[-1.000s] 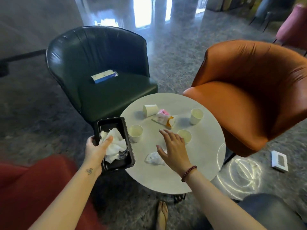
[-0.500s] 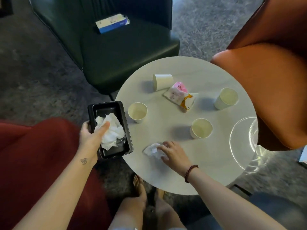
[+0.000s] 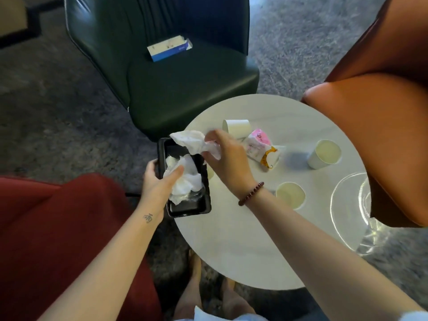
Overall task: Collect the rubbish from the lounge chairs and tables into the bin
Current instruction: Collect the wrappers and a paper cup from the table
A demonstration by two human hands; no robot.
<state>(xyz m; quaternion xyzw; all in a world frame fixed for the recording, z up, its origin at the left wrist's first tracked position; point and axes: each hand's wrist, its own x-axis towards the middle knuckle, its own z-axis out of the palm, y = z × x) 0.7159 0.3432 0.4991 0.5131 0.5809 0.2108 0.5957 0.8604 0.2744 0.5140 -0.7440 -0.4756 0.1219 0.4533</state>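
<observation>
Tissue (image 3: 191, 141) pinched in right hand (image 3: 228, 158) over black tray (image 3: 187, 210), left hand (image 3: 156, 183) clasped round tray's edge.

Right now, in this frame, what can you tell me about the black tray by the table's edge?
The black tray is a shallow rectangle with rounded corners and a raised rim, glossy like plastic. The left hand grips its left long side, with the thumb pressing on the crumpled white tissues heaped inside. It lies roughly level at the left edge of the round table; whether it rests on it I cannot tell. The right hand holds a loose tissue above its far end.
</observation>
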